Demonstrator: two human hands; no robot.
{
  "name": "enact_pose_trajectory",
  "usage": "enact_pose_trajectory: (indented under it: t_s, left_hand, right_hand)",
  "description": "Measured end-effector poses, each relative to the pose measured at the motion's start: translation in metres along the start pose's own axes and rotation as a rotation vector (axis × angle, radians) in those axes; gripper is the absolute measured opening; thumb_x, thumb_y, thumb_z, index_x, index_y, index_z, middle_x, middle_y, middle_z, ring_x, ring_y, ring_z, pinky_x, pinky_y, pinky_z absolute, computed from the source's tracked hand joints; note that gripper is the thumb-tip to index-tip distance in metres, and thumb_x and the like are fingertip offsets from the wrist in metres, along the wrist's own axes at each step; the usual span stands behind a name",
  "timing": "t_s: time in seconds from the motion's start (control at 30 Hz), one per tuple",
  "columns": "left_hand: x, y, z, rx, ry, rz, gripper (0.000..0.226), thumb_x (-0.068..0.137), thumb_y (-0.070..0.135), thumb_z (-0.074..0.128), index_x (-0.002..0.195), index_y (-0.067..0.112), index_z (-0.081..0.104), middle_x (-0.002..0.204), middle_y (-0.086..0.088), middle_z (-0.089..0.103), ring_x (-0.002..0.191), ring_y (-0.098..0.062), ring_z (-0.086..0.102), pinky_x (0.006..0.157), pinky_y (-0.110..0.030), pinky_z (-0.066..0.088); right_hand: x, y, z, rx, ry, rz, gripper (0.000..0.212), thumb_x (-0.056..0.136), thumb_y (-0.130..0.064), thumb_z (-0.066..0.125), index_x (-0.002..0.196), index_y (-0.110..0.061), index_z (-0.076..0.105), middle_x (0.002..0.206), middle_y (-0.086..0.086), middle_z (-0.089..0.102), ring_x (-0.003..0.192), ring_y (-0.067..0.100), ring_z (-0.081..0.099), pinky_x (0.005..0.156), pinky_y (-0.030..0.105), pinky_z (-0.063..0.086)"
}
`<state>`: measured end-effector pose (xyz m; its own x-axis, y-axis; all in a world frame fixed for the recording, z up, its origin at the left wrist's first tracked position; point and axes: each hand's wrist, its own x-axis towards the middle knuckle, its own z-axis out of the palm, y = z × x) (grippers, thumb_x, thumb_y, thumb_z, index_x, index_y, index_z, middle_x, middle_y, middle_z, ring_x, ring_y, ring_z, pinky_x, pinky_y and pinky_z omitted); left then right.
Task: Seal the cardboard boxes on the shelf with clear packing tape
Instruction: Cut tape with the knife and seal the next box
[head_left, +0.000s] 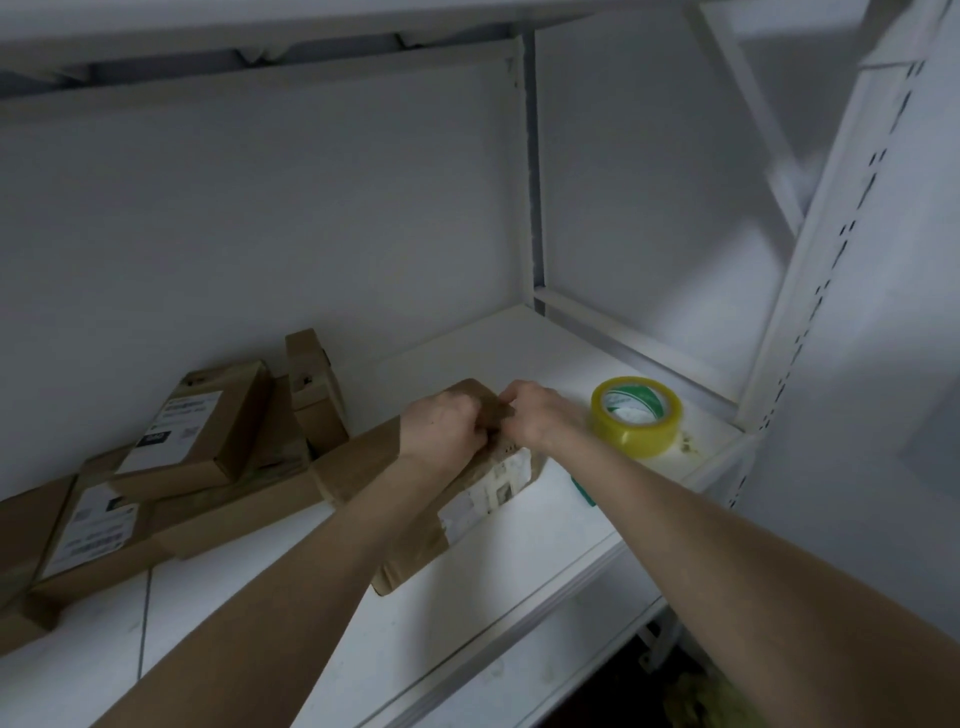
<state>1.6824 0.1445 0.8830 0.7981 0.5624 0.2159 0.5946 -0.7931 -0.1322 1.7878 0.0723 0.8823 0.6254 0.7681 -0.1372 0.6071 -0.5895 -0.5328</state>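
Observation:
A brown cardboard box (470, 512) with a white label lies on the white shelf (530, 353), its long side running toward me. My left hand (441, 423) and my right hand (535, 413) meet at the box's far end, fingers curled and pinching its top edge. The fingertips are hidden between the two hands. A roll of clear packing tape (636, 415) with a green and white core lies flat just right of my right hand, held by neither hand.
A pile of several labelled cardboard boxes (202, 426) fills the shelf's left side, some leaning on the back wall. A white slotted upright (810, 270) stands at the right. A small green thing (584, 491) shows under my right forearm. Another shelf board hangs overhead.

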Motion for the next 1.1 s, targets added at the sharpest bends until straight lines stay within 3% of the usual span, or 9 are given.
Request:
enact_pose_trajectory:
  t_s: [0.17,0.37,0.53,0.7,0.8,0.97,1.1]
  left_hand:
    - [-0.009,-0.003,0.019,-0.284,0.078,-0.193,0.019,0.091,0.037,0.057,0.099,0.025,0.069,0.102,0.002,0.067,0.094,-0.019,0.062,0.067,-0.027,0.042]
    - [-0.014,-0.004,0.022,-0.409,0.12,-0.202,0.009,0.087,0.032,0.063,0.087,0.031,0.073,0.098,0.009,0.067,0.09,-0.015,0.062,0.071,-0.029,0.051]
    - [-0.016,-0.008,0.026,-0.507,0.055,-0.154,0.008,0.085,0.028,0.067,0.085,0.028,0.075,0.098,0.01,0.067,0.092,-0.014,0.062,0.077,-0.032,0.051]
    - [-0.022,-0.022,0.026,-0.613,0.017,-0.052,0.02,0.092,0.015,0.06,0.105,0.019,0.075,0.113,0.005,0.068,0.104,-0.013,0.061,0.089,-0.021,0.044]
    - [-0.03,-0.02,0.027,-0.542,0.009,0.021,0.03,0.094,0.011,0.051,0.117,0.018,0.069,0.121,0.0,0.063,0.112,-0.02,0.056,0.092,-0.025,0.041]
    - [-0.036,-0.016,0.024,-0.424,-0.097,0.076,0.039,0.099,0.018,0.039,0.133,0.022,0.056,0.136,-0.001,0.047,0.118,-0.021,0.042,0.098,-0.024,0.028]
    - [-0.039,-0.013,0.02,-0.362,-0.091,0.105,0.04,0.101,0.022,0.035,0.136,0.022,0.053,0.138,0.0,0.044,0.115,-0.018,0.041,0.098,-0.022,0.025]
  right_hand:
    - [0.001,0.002,0.001,0.041,0.004,-0.011,0.037,0.093,-0.029,0.058,0.13,-0.027,0.054,0.122,0.004,0.063,0.108,0.026,0.06,0.088,0.034,0.051]
    - [0.002,0.003,0.003,0.045,0.007,-0.009,0.04,0.093,-0.03,0.059,0.132,-0.028,0.053,0.123,0.003,0.063,0.11,0.025,0.06,0.086,0.032,0.05]
    - [0.004,0.004,0.006,0.032,0.015,-0.01,0.04,0.094,-0.029,0.057,0.133,-0.031,0.052,0.125,0.002,0.062,0.111,0.024,0.059,0.087,0.033,0.05]
    - [0.008,0.005,0.011,0.025,0.033,0.001,0.039,0.094,-0.022,0.054,0.132,-0.034,0.052,0.126,0.0,0.061,0.108,0.023,0.061,0.089,0.034,0.052]
    - [0.009,0.006,0.012,0.011,0.036,0.0,0.038,0.095,-0.023,0.053,0.13,-0.035,0.052,0.124,0.0,0.062,0.106,0.023,0.062,0.086,0.033,0.052]
    - [0.011,0.007,0.013,0.008,0.042,0.002,0.038,0.094,-0.022,0.055,0.13,-0.035,0.053,0.122,0.0,0.064,0.104,0.022,0.062,0.086,0.033,0.052]
    - [0.011,0.009,0.014,0.005,0.043,-0.008,0.038,0.095,-0.022,0.055,0.131,-0.033,0.052,0.124,0.0,0.062,0.107,0.023,0.061,0.087,0.032,0.051]
